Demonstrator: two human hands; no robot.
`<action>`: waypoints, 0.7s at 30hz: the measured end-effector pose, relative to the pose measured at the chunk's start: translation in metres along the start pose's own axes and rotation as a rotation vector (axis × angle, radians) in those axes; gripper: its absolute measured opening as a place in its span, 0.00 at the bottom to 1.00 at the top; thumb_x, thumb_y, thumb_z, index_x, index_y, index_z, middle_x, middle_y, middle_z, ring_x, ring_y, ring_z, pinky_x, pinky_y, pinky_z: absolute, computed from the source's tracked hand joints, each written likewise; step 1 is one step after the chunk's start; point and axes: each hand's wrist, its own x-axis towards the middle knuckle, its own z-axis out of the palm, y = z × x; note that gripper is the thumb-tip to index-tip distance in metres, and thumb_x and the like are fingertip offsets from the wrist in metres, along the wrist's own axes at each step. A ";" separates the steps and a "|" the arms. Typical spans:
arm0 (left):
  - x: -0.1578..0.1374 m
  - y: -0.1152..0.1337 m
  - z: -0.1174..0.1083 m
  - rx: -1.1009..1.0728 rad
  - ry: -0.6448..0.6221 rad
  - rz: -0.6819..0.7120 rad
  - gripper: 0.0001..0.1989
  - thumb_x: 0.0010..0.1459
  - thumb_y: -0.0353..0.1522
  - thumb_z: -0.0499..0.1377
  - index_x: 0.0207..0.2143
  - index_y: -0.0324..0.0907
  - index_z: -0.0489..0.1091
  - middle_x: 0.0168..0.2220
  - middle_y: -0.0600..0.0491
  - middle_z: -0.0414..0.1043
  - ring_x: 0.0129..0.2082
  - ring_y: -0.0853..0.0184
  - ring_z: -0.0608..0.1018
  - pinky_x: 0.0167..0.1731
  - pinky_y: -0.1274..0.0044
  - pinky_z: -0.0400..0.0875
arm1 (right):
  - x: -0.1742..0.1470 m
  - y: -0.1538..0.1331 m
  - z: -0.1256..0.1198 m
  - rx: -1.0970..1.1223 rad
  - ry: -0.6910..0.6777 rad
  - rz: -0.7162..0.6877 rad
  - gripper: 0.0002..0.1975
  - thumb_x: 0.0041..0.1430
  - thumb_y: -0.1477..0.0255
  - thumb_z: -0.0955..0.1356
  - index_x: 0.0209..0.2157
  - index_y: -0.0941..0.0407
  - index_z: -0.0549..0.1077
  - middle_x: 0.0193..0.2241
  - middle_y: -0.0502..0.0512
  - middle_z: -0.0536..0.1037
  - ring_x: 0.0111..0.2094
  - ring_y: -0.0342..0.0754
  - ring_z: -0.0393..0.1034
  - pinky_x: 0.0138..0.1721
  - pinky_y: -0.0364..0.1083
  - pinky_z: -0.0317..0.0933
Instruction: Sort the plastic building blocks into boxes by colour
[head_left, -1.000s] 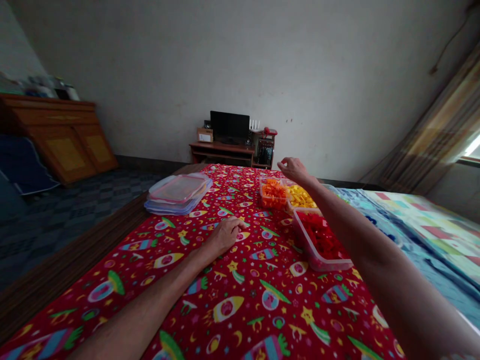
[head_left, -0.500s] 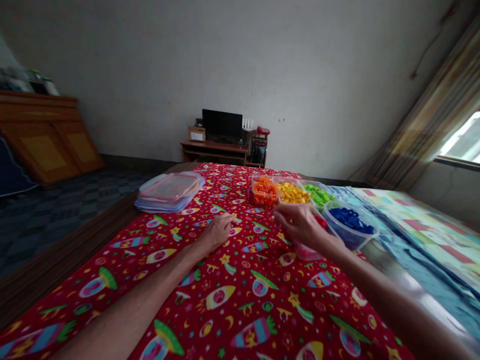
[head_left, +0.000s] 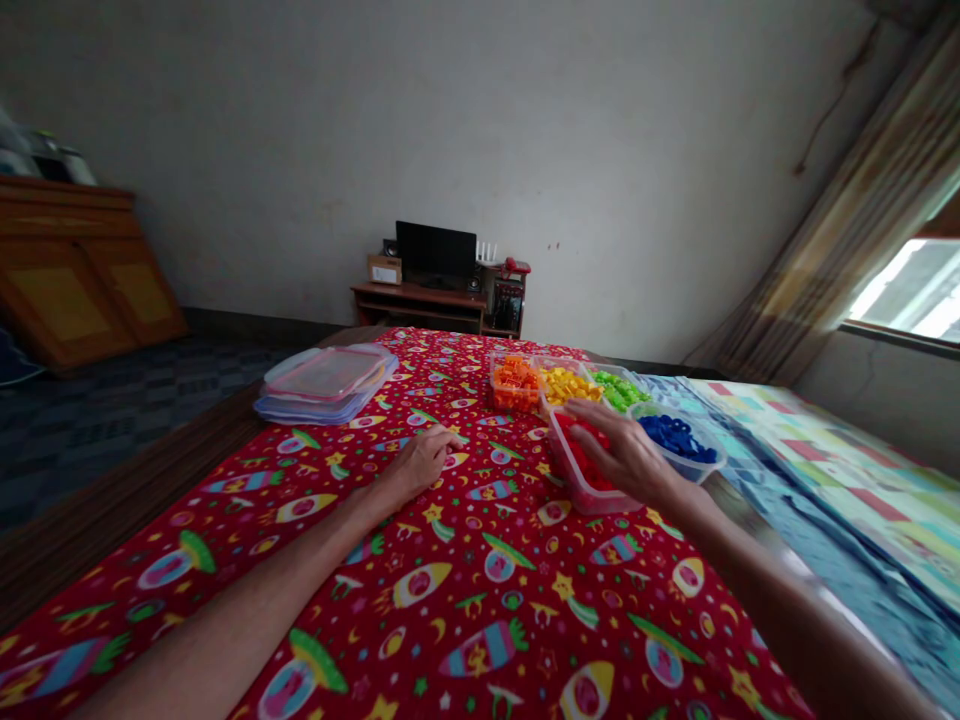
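Note:
My right hand [head_left: 621,447] is over a clear tub of red pieces [head_left: 587,460], fingers stretched out and thumb apart, with nothing seen in it. It hides part of that tub. My left hand [head_left: 427,462] rests on the red patterned cloth [head_left: 450,550], its fingers curled in a loose fist and nothing showing in them. Behind the red tub stand tubs of orange pieces [head_left: 516,383], yellow pieces [head_left: 568,384] and green pieces [head_left: 618,391]. A round tub of dark blue pieces [head_left: 677,438] is just right of my right hand.
A stack of plastic lids [head_left: 330,380] lies at the cloth's left edge. Farther back, a desk [head_left: 420,302] carries a black monitor [head_left: 435,253] and a cardboard box [head_left: 384,270]. Light blue bedding [head_left: 795,490] spreads on the right. A wooden cabinet [head_left: 82,280] stands far left.
My right hand has shifted from the left edge of the red tub to above it, and its fingers have straightened. My left hand stays put. The view has turned slightly right.

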 end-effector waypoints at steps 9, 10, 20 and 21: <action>-0.003 0.003 -0.001 -0.021 -0.021 -0.008 0.16 0.56 0.23 0.46 0.34 0.40 0.73 0.34 0.50 0.72 0.35 0.68 0.76 0.37 0.77 0.70 | 0.102 0.111 0.046 -0.284 -0.446 0.426 0.38 0.66 0.55 0.46 0.66 0.69 0.45 0.64 0.79 0.48 0.66 0.65 0.42 0.61 0.63 0.44; -0.003 0.003 -0.001 -0.024 -0.020 -0.016 0.16 0.56 0.23 0.46 0.34 0.40 0.73 0.34 0.50 0.72 0.35 0.68 0.76 0.37 0.77 0.70 | 0.110 0.117 0.055 -0.294 -0.467 0.411 0.37 0.66 0.55 0.47 0.66 0.67 0.47 0.64 0.79 0.51 0.65 0.66 0.45 0.60 0.65 0.45; -0.004 0.007 -0.005 -0.049 -0.026 -0.028 0.16 0.57 0.23 0.46 0.35 0.41 0.73 0.35 0.50 0.73 0.35 0.68 0.76 0.36 0.77 0.71 | 0.158 0.160 0.079 -0.399 -0.476 0.174 0.28 0.67 0.65 0.54 0.63 0.62 0.57 0.65 0.70 0.53 0.65 0.63 0.48 0.60 0.61 0.48; -0.003 0.007 -0.005 -0.053 -0.025 -0.023 0.16 0.57 0.23 0.46 0.35 0.41 0.73 0.35 0.50 0.73 0.35 0.68 0.76 0.37 0.78 0.71 | 0.158 0.165 0.077 -0.408 -0.464 0.139 0.27 0.66 0.66 0.55 0.63 0.63 0.59 0.64 0.70 0.55 0.64 0.62 0.50 0.60 0.61 0.49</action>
